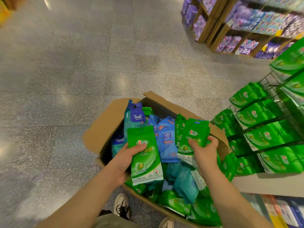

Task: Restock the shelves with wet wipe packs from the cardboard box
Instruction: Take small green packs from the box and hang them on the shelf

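Note:
An open cardboard box (pixel 105 127) stands on the floor, filled with several green, blue and teal wet wipe packs. My left hand (pixel 125 160) grips one green wet wipe pack (pixel 146 162) upright above the box, thumb across its front. My right hand (pixel 205 152) holds a small stack of green packs (pixel 195 134) over the box's right side. More green packs (pixel 266 137) hang in rows on the wire hook rack (pixel 269 83) at the right.
Speckled tile floor (pixel 82 71) stretches to the left and beyond the box. Wooden shelves with purple packages (pixel 238 25) stand at the far right. My shoes (pixel 121 204) are just below the box. A lower shelf with coloured packs (pixel 279 211) sits at bottom right.

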{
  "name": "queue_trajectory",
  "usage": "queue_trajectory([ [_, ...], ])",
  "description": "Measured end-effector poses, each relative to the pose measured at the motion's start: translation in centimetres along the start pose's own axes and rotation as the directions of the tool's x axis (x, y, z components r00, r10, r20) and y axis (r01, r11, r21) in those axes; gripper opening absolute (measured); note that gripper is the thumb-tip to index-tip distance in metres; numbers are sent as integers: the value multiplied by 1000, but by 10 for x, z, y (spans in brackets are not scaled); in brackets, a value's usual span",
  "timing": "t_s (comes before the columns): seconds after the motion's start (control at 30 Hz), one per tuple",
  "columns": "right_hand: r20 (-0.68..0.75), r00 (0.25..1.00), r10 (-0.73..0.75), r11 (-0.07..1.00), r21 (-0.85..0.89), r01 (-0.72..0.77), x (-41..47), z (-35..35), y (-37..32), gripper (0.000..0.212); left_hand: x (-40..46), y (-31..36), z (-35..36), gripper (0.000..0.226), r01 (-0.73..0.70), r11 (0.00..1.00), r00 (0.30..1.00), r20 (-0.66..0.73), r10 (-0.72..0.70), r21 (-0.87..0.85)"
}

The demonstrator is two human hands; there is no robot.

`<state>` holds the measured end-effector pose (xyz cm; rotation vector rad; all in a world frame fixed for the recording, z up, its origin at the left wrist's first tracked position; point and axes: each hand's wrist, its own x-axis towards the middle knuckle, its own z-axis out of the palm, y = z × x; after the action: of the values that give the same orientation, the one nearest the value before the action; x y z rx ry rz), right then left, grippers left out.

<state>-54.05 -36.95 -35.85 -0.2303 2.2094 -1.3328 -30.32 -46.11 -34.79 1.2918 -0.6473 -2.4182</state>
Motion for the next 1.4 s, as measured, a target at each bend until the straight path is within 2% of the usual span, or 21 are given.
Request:
queue_trajectory([
  [0.1,146,989,15,966,255,-52,-20,-7,-12,33,6,2,-7,57,-26,998,1000,-13,27,55],
  [0.2,295,953,75,872,444,-206,-41,-16,-30,30,12,2,-9,65,-36,997,999,-20,38,72],
  [0.3,411,905,111,831,461,-312,-62,-20,-46,34,16,-1,-1,67,-44,995,998,-34,48,92],
  [0.4,445,889,104,863,405,-304,-77,-16,-51,34,20,-2,13,88,-32,994,999,-1,32,100],
  [0.5,388,918,77,899,371,-233,-83,-12,-47,31,19,-4,30,79,10,1000,998,67,-12,27],
  [0.6,337,941,23,925,351,-148,-88,-12,-42,33,21,-12,39,87,3,999,994,107,-8,44],
  [0.77,385,923,-23,978,201,-59,-100,-29,-40,30,12,-21,60,69,-41,995,982,190,24,86],
  [0.83,423,906,-27,993,118,-26,-104,-42,-40,30,5,-25,70,80,-44,990,977,211,15,132],
  [0.9,427,904,-23,998,63,-4,-109,-57,-39,28,1,-31,81,101,-48,980,979,204,9,191],
  [0.97,398,916,-40,999,45,24,-115,-76,-37,26,-5,-41,96,108,-51,970,975,223,-4,238],
  [1.1,294,953,-72,995,91,47,-140,-123,-26,30,-38,-61,143,76,-60,955,942,333,-42,290],
  [1.27,83,991,-102,982,170,87,-177,-196,-3,23,-74,-107,202,88,-1,914,888,421,-186,406],
  [1.4,-36,998,-43,958,283,52,-207,-259,20,24,-123,-156,248,65,91,894,804,497,-326,439],
])
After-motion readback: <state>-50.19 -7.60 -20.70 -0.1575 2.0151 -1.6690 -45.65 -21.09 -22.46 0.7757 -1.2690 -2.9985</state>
